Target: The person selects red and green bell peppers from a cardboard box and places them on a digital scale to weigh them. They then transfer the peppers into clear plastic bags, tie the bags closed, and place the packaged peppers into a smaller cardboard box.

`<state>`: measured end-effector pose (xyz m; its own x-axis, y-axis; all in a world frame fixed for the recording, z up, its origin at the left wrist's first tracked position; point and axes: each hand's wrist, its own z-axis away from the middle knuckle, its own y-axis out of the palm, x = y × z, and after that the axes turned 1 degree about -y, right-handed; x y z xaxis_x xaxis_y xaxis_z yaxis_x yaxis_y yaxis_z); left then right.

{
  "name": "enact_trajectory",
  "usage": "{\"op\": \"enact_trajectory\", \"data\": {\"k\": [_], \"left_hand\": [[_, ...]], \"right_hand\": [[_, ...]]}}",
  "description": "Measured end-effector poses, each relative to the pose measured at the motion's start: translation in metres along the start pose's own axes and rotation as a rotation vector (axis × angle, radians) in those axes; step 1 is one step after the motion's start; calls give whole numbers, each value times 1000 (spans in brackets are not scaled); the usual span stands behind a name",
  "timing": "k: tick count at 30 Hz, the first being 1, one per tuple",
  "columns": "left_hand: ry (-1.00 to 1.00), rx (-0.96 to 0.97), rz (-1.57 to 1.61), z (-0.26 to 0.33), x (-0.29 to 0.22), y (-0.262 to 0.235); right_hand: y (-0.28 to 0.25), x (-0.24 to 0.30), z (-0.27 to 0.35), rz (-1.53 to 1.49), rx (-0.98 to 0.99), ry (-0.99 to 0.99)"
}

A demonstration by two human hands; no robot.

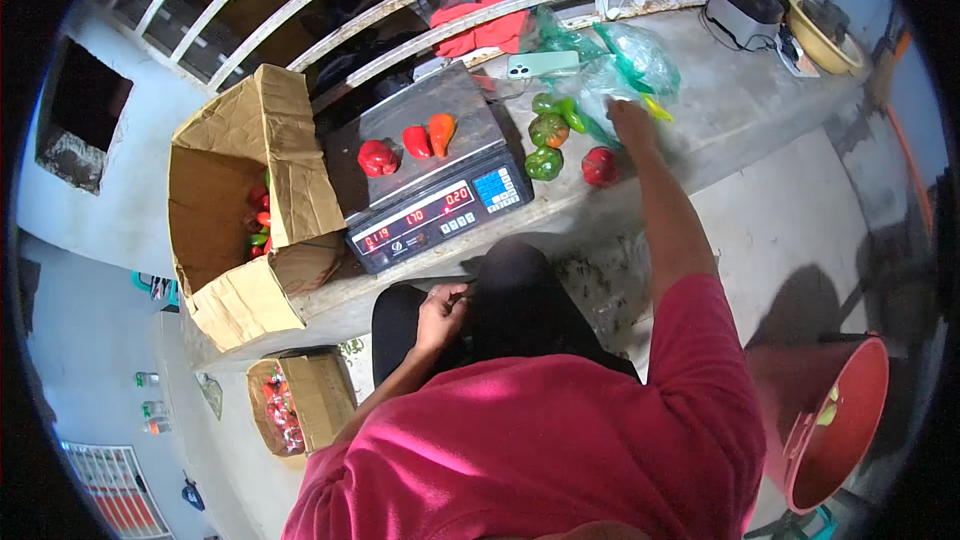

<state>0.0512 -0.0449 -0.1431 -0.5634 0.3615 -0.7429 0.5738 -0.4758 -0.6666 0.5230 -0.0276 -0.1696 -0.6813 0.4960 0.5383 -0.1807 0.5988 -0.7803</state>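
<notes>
Your right hand (pixel 632 123) is stretched out to the upper centre-right of the frame, resting at the mouth of the green plastic bag (pixel 628 65) on the concrete counter (pixel 740 110); its fingers look loosely curled on the plastic, though you cannot tell whether they pinch anything. Your left hand (pixel 441 311) sits low near centre, on your dark trouser knee, fingers narrowly closed on a small thin object too small to name. Just left of the reaching hand lie loose bell peppers: a red pepper (pixel 600 167) nearest the wrist, a green pepper (pixel 544 163) and a red-green mottled pepper (pixel 548 128) beside it. On the electronic scale (pixel 430 175) left of centre rest three peppers, with the orange pepper (pixel 441 132) set upright in the picture, long axis running top to bottom and tip pointing toward you. This reads as sorting and weighing, with the hand at the bag; the next move likely calls for a clean grip on one item without dragging the thin plastic. An open cardboard box (pixel 250 200) holding more peppers stands at left.
</notes>
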Motion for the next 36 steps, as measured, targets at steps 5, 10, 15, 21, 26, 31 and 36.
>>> {"op": "enact_trajectory", "data": {"k": [5, 10, 15, 21, 26, 31, 36], "left_hand": [[113, 50, 31, -10, 0, 11], [-63, -19, 36, -3, 33, 23], [-58, 61, -48, -3, 22, 20], [-89, 91, -42, -8, 17, 24], [-59, 77, -83, -11, 9, 26], [-6, 78, -103, -2, 24, 28], [-61, 134, -205, -7, 14, 28]], "right_hand": [[15, -21, -8, 450, 125, -262], [-9, -22, -3, 220, 366, -300], [-58, -69, 74, -320, 391, -229], [37, -246, 225, -143, 810, -155], [101, -260, 327, 343, 1068, -44], [154, -271, 378, 463, 1269, -52], [144, -184, 379, 216, 1180, 490]]}}
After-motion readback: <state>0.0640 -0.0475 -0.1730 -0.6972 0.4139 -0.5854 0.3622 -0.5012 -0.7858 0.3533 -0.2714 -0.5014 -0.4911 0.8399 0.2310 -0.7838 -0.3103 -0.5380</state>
